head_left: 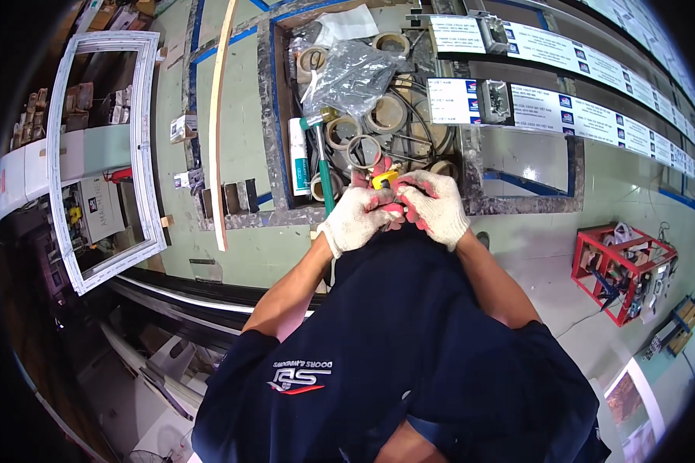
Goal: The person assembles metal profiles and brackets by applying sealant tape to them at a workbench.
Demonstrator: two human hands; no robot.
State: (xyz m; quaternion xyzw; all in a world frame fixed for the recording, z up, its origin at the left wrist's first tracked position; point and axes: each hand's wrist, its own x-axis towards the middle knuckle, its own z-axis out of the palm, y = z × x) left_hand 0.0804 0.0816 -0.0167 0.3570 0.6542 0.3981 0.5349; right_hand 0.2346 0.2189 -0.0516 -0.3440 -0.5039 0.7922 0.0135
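Both my hands wear white knit gloves with red-coated palms and meet in front of my chest, over the near edge of an open bin. My left hand [357,221] is closed around a small yellow object [384,180], its exact kind hidden by the fingers. Pressed up beside it, my right hand [434,202] is closed in a pinch; whatever its fingertips hold is too small to make out. Beyond the hands, the bin holds several tape rolls [386,114], a crumpled plastic bag [353,77], a green-handled tool [323,166] and a white tube [298,157].
A wooden strip [221,123] lies across the bench at left, near a white window frame [144,154]. Film-covered profiles [533,104] extend to the right, with metal blocks [496,103] on them. A red metal cart [622,270] stands on the floor at right.
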